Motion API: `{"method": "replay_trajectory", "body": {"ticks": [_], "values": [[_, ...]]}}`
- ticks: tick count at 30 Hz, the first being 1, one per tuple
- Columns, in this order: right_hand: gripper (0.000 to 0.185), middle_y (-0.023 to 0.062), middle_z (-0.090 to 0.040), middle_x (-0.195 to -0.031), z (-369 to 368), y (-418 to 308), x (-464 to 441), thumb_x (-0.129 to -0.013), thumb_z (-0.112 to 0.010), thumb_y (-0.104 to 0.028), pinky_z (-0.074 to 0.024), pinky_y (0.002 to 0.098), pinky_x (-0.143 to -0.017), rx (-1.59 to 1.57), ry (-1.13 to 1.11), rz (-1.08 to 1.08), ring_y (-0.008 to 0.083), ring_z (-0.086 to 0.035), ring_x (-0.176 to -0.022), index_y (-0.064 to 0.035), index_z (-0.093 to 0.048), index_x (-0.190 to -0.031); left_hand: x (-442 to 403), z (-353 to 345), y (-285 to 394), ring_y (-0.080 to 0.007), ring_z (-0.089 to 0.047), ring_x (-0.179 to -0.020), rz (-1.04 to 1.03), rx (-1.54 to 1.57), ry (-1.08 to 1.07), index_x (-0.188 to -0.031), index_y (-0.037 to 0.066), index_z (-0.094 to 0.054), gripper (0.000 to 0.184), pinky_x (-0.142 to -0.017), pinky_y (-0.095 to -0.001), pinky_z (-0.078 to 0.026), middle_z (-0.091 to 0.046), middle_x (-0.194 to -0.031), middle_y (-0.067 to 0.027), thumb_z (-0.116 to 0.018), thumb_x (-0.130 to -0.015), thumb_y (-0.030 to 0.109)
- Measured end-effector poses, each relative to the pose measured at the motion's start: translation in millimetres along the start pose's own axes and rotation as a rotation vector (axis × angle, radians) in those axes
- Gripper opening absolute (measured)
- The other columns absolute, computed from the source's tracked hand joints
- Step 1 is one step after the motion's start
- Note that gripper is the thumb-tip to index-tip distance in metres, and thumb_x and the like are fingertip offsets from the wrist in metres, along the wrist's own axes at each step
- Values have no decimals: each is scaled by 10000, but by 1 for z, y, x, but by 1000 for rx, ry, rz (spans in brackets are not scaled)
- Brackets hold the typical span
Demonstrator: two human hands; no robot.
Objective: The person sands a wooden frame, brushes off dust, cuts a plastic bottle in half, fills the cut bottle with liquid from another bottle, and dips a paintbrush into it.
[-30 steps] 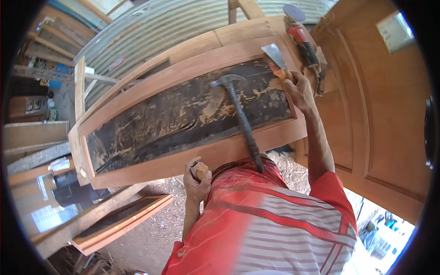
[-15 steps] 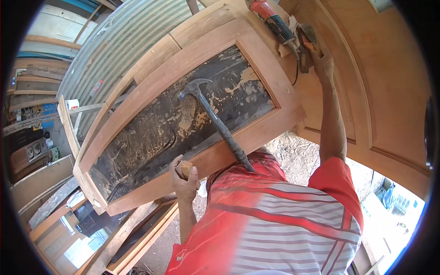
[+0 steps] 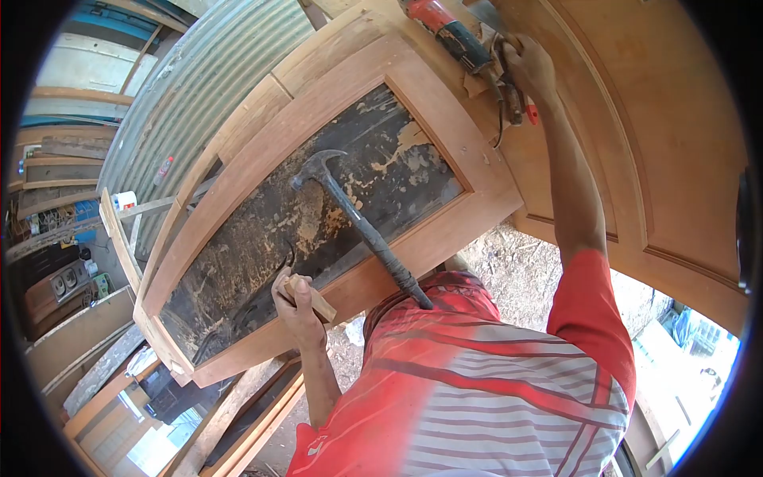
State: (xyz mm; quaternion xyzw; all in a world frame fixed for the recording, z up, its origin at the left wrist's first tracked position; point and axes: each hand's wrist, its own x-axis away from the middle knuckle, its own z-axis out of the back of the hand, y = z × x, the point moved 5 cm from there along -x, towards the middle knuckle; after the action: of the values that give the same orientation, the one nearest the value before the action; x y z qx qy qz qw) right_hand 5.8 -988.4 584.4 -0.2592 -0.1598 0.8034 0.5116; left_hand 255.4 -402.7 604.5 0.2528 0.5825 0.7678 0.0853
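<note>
My left hand point(image 3: 302, 318) is closed round a small wooden block point(image 3: 319, 304) over the near edge of a framed wooden panel point(image 3: 433, 229). A claw hammer point(image 3: 362, 226) slants over the dark, stained middle of the panel, its handle end against my waist. Up at the right, my right hand point(image 3: 532, 70) has its fingers curled beside a dark tool point(image 3: 513, 103) and a red and black angle grinder point(image 3: 457, 40). What the fingers hold is hard to make out; a greyish blade shape shows just above and left of them.
A large panelled wooden door point(image 3: 675, 159) stands at the right. Behind the panel are corrugated metal sheets point(image 3: 191, 103) and a wooden support frame point(image 3: 119, 238). Boards and a power outlet box point(image 3: 67, 278) are at the left. Wood shavings point(image 3: 517, 262) cover the ground.
My right hand, earlier holding a scraper over the panel, has moved up and right beside the grinder. My left hand with the block has moved left and up. The camera view has turned.
</note>
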Motion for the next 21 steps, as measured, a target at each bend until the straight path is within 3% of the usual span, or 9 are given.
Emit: {"method": "replay_trajectory", "body": {"ticks": [4, 7, 8, 12, 13, 14, 16, 17, 21], "values": [[419, 223, -737, -1177, -44, -15, -48, -1002, -593, -374, -527, 490, -975, -158, -32, -13, 415, -684, -1133, -74, -743, -1253, -11, -31, 15, -146, -619, -1018, -29, 62, -51, -1400, -28, -517, 623, -935, -297, -506, -662, -1099, -100, -777, -979, 351], [410, 257, -729, -1170, -62, -25, -69, -1023, -588, -352, -514, 492, -998, -94, -269, -18, 414, -665, -1184, -41, -729, -1250, -16, -63, 29, -136, -623, -986, 11, 184, -113, -1399, -22, -522, 599, -900, -283, -519, -666, -1104, -101, -780, -972, 310], [407, 259, -726, -1176, -57, -27, -71, -1027, -587, -351, -511, 492, -1002, -80, -164, 12, 416, -661, -1188, -37, -729, -1244, -19, -75, 34, -118, -637, -860, -12, 162, -161, -1454, 28, -485, 628, -741, -285, -579, -650, -1093, -78, -753, -990, 354], [389, 260, -715, -1180, -4, -80, -12, -1043, -574, -344, -505, 494, -994, -118, 171, 182, 432, -662, -1143, -19, -732, -1190, -29, -132, 60, -126, -640, -884, 25, 336, -282, -1460, 32, -483, 613, -752, -289, -580, -643, -1122, -81, -744, -997, 339], [314, 233, -710, -1172, 26, -133, 23, -1015, -641, -262, -511, 478, -984, -130, -84, 163, 421, -665, -1101, -11, -717, -1188, -35, -146, 64, -127, -640, -891, 13, 338, -298, -1460, 33, -484, 611, -754, -290, -581, -641, -1132, -82, -739, -1000, 345], [287, 223, -711, -1119, 14, -135, 57, -971, -702, -129, -531, 460, -947, -358, -2, 426, 399, -673, -1076, -3, -689, -1229, -40, -160, 68, -128, -641, -897, 0, 337, -316, -1460, 33, -484, 610, -755, -291, -582, -639, -1141, -84, -735, -1003, 350], [497, 222, -705, -1205, 41, -199, 127, -916, -800, -165, -564, 449, -955, -686, -495, 212, 389, -687, -1128, 7, -639, -1354, -48, -196, 78, -161, -635, -1036, -2, 401, -372, -1458, 47, -486, 512, -909, -323, -558, -631, -1195, -90, -638, -1073, 348], [590, 260, -669, -1295, 45, -216, 148, -907, -818, -198, -553, 458, -1012, -607, -460, 485, 427, -666, -1184, 12, -596, -1411, -52, -211, 87, -175, -629, -1090, 13, 414, -387, -1459, 51, -483, 482, -971, -336, -541, -629, -1216, -92, -596, -1101, 354], [588, 322, -599, -1379, 21, -199, 180, -947, -760, -152, -532, 479, -1051, -636, -347, 324, 482, -627, -1230, 27, -532, -1459, -69, -253, 92, -198, -618, -1216, 131, 637, -507, -1451, 70, -497, 469, -1066, -376, -498, -637, -1281, -90, -498, -1138, 420]]}}
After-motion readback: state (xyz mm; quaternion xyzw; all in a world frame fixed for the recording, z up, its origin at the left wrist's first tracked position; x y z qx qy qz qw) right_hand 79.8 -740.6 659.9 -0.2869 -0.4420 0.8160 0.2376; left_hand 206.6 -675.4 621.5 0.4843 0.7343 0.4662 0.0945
